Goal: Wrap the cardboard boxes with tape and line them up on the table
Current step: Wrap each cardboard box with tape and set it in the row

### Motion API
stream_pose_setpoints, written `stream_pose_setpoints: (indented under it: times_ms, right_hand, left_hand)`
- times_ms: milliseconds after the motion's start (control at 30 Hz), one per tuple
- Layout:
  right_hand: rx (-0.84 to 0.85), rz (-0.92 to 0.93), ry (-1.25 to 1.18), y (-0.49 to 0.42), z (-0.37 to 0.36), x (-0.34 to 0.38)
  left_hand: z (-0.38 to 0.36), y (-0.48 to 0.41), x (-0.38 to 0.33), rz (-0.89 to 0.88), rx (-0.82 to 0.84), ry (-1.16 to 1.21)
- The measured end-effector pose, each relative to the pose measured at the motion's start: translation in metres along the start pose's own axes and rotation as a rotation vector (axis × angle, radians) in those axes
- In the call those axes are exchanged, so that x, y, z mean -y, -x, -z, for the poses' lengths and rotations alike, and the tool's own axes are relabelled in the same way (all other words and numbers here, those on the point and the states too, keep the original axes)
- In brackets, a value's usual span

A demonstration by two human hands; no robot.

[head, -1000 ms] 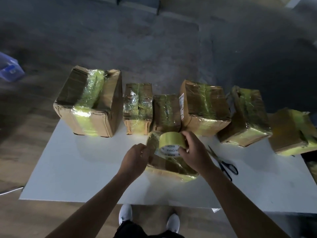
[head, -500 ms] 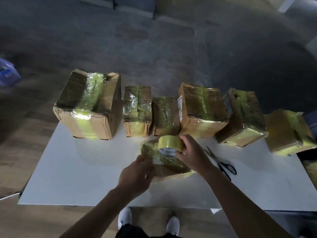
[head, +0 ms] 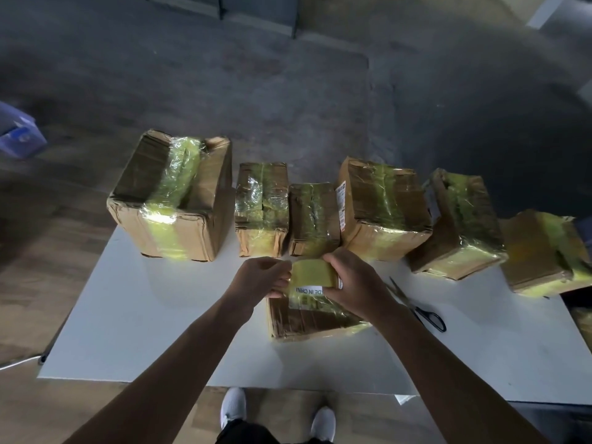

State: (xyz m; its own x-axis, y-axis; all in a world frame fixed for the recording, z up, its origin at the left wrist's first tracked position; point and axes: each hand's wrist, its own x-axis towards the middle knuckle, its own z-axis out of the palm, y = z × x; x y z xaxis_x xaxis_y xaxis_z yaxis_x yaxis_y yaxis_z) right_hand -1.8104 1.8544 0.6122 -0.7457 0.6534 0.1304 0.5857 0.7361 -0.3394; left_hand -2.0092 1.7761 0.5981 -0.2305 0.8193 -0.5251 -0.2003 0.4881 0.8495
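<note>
Far left, on the floor: a blue plastic object, cut off by the frame and too blurred to name. Along the far edge of the white table, six brown cardboard boxes banded in yellowish tape, the rightmost box clipped at the edge. Nearer, a seventh cardboard box, its top mostly hidden. Above it, left hand and right hand, fingers curled, gripping opposite sides of a yellow tape roll. Beside them, black-handled scissors, blades partly behind the right wrist.
</note>
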Motion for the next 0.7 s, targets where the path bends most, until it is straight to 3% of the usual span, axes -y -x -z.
stream_pose_setpoints:
  times_ms: [233,467,700]
  right_hand:
    - [-0.042,0.035,0.059,-0.006,0.001,0.004]
    - [0.093,0.012,-0.244,-0.009,0.004,0.011]
    - [0.152,-0.057,-0.060,-0.017,0.006,0.020]
  left_hand:
    - [-0.001,-0.005,-0.008,0.014,-0.029,-0.002]
    - [0.009,-0.013,-0.013,0.017,-0.043,0.011]
    - [0.022,-0.023,-0.019,-0.010,-0.067,-0.129]
